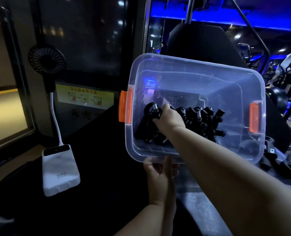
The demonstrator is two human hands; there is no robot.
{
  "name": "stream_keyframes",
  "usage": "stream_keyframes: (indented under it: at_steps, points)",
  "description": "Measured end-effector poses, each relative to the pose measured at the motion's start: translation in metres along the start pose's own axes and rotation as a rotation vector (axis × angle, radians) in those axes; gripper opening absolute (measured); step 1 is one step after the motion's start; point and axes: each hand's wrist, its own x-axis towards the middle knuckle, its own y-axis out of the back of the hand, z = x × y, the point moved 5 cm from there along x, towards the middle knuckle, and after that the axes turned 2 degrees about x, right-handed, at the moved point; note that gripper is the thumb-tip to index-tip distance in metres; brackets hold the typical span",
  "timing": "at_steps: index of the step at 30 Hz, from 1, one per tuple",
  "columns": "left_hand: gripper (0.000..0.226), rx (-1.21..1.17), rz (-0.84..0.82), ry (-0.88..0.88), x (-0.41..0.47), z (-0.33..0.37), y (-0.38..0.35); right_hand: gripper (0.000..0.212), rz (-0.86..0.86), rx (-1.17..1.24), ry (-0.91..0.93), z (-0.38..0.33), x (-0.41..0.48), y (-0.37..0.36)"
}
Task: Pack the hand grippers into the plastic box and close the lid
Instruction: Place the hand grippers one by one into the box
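Tabletop [110, 176] is dark, almost black, with little detail showing. Room is dim: blue strip lighting and gym machines [286, 65] at the back right, a dark glass pane [83, 40] at the back left with a yellow sign [85, 97] below it.

- White power bank [60, 172] lies on the tabletop at left. A white stalk [56, 116] rises from it to a small black fan [47, 59].
- Plastic box [201, 65] is clear, has an orange latch [124, 106] at each end, and is tipped with its opening toward the camera.
- Left hand [160, 171] holds the near rim, thumb on top, fingers curled under.
- Right hand [171, 119] is inside the box, fingers closed round the spring end of one hand gripper [151, 109].
- Other hand grippers [202, 120] lie in a black heap on the box floor, just right of that hand.

Hard to read:
- The grippers overlap, so no count.
- Right fingertips are hidden behind the hand.
- Can't tell whether the box's far side rests on anything.
- Black parts [277, 160] at the lower right are too dark to identify.
- Sign text is blurred.
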Motion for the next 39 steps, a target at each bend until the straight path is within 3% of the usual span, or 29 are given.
stream_keyframes:
  at_steps: [7, 17, 24, 31, 34, 39]
  points:
    - [0.017, 0.005, 0.044, 0.005, 0.0, 0.003, 0.0, 0.043, 0.052, 0.073, 0.032, 0.012, -0.014, 0.022]
    - [0.018, 0.165, 0.072, -0.056, -0.009, 0.013, -0.006, 0.036, 0.166, 0.105, 0.036, 0.096, -0.064, 0.06]
    - [0.02, 0.201, 0.08, -0.097, -0.01, 0.012, -0.002, 0.017, 0.439, 0.277, 0.137, 0.168, -0.106, 0.106]
    - [0.021, 0.213, 0.081, -0.121, -0.009, 0.01, -0.005, 0.02, 0.564, 0.172, -0.108, 0.278, -0.115, 0.138]
    - [0.02, 0.218, 0.087, -0.125, -0.009, 0.009, -0.005, 0.033, 0.577, 0.051, -0.18, 0.309, -0.12, 0.137]
    - [0.02, 0.232, 0.093, -0.127, -0.01, 0.009, -0.005, 0.042, 0.437, -0.272, -0.495, 0.338, -0.125, 0.128]
